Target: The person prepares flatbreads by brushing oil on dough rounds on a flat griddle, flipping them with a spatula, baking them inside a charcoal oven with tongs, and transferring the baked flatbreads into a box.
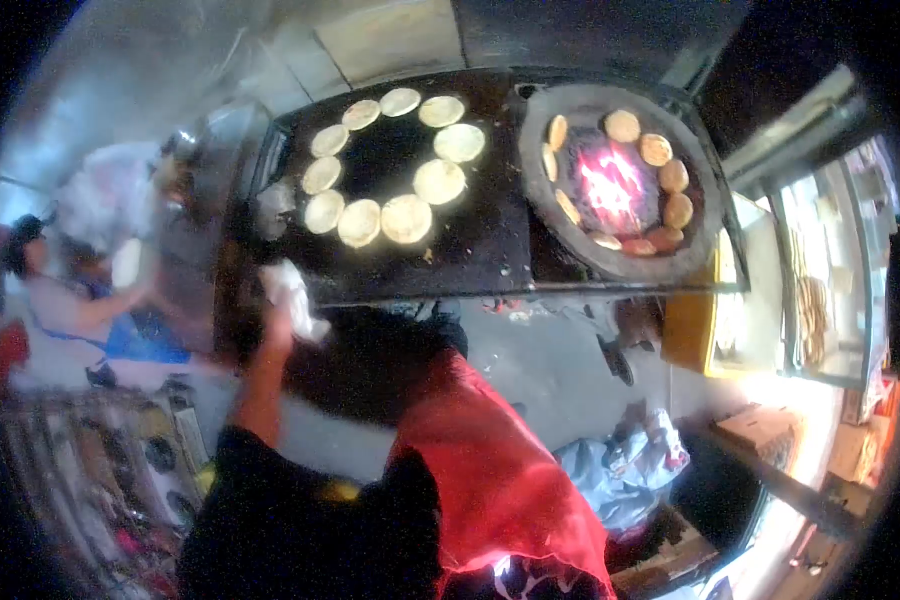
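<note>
My left hand (282, 308) is closed around a crumpled white cloth (296, 290) at the front left edge of a dark griddle (490, 225). On the griddle, several pale round flatbreads (407, 218) lie in a ring around a blackened middle. To the right, a round clay-like oven (545, 215) holds glowing coals (610, 185). Several browner flatbreads (656, 150) stand or lean along its inner wall. My right hand does not show in this view.
Another person (65, 300) stands at the far left near a brown surface. A yellow-sided cabinet (688, 325) adjoins the oven's right side. Lower right are a grey plastic bag (630, 470) and cardboard (660, 550). A slatted rack (90, 470) stands lower left.
</note>
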The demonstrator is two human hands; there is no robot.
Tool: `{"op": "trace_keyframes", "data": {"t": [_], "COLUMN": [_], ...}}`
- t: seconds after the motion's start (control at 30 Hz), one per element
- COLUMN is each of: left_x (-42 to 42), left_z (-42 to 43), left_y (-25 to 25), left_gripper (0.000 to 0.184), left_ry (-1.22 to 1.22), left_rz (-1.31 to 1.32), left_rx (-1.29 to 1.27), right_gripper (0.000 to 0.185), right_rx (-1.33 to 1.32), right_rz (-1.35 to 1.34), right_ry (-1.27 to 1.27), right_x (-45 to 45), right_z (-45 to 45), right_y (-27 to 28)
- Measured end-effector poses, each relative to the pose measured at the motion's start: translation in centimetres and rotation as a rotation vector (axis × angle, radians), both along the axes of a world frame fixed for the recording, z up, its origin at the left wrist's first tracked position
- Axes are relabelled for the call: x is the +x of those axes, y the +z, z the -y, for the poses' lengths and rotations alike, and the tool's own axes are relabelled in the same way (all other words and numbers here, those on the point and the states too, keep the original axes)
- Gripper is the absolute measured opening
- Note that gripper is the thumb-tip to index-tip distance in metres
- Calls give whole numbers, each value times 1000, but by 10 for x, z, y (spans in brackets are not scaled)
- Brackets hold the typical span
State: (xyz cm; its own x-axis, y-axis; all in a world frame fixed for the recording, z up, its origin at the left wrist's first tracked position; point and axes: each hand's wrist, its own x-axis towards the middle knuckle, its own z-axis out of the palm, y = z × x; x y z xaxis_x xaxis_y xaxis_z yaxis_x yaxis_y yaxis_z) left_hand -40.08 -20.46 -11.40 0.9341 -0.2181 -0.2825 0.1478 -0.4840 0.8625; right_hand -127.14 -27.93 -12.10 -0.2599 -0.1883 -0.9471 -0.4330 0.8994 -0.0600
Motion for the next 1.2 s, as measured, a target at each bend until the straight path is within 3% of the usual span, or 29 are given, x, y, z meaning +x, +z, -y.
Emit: {"op": "trace_keyframes", "data": {"t": [0.17,0.4,0.67,1.0,1.2], "left_x": [170,264,234,158,70], "left_z": [61,114,122,170,234], "left_y": [28,-6,11,52,86], "left_gripper": [63,69,77,86,92], "left_ry": [46,-93,-163,-293,-538], "left_rz": [253,135,30,-61,-130], "left_rx": [260,510,484,375,331], "right_gripper": [39,37,36,35,34], "right_rx": [-43,-39,27,66,106], "right_rz": [-44,-68,7,10,88], "right_ry": [51,85,23,-24,-35], "right_x": [68,167,198,130,107], "right_z": [54,94,96,136,136], "right_y": [50,103,69,42,5]}}
